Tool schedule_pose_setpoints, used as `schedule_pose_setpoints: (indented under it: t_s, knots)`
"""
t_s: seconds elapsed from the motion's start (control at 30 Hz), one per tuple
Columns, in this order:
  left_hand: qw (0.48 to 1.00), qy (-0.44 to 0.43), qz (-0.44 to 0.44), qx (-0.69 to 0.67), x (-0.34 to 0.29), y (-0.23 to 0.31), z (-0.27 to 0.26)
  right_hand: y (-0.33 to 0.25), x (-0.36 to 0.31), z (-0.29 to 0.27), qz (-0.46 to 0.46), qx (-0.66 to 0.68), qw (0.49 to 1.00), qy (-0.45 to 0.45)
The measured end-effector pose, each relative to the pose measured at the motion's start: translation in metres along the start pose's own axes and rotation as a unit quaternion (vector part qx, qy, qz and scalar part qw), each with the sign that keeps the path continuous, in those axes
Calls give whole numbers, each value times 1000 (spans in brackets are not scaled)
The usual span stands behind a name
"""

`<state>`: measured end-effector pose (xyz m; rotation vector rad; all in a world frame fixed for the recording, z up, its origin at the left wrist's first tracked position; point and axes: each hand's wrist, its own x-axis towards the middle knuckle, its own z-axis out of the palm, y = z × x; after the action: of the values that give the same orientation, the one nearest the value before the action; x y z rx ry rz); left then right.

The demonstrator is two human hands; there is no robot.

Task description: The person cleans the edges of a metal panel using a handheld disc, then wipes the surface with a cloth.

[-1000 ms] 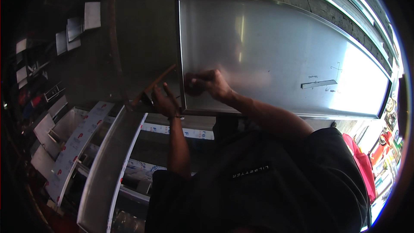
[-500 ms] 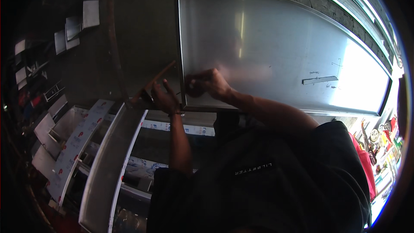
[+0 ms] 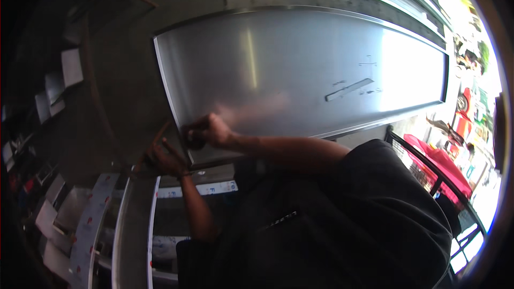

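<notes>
At the metal sheet's (image 3: 300,69) lower-left corner, right hand (image 3: 214,130), left hand (image 3: 163,158); sheet apparently lengthwise left-right

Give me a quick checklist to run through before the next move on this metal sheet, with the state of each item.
1. Right hand on the metal sheet: ok, it rests closed at the lower left corner area.
2. What the right hand grips: cannot tell, something dark shows under the fingers but too blurred to name.
3. Left hand at the sheet's left edge: ok, it sits beside the corner, fingers spread.
4. Sheet surface free of loose things: ok, only faint marks and a small grey strip show toward the right.
5. Sheet's support underneath: cannot tell, hidden.
6. Red basket apart from the sheet: ok, it stands off to the right.
</notes>
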<state>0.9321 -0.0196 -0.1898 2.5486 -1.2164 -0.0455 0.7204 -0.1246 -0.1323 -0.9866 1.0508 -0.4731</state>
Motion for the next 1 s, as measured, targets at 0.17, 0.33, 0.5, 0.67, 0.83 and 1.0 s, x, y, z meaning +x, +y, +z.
schedule_pose_setpoints:
  t_s: [0.17,0.33,0.5,0.67,0.83,1.0]
  knots:
    - [939,18,253,232,11,-110,42,-38,35,-7,-19,149,988,39]
    - [915,-10,228,333,10,-157,75,-80,78,-35,-82,161,978,101]
    - [917,13,206,341,21,-45,33,-22,44,-18,-62,184,980,51]
    - [906,5,226,358,12,-63,43,-36,54,-25,-50,153,986,44]
    - [858,178,369,310,40,-102,71,-108,119,-53,-153,387,899,136]
    - [890,96,343,284,31,-84,59,-88,111,-44,-134,153,966,161]
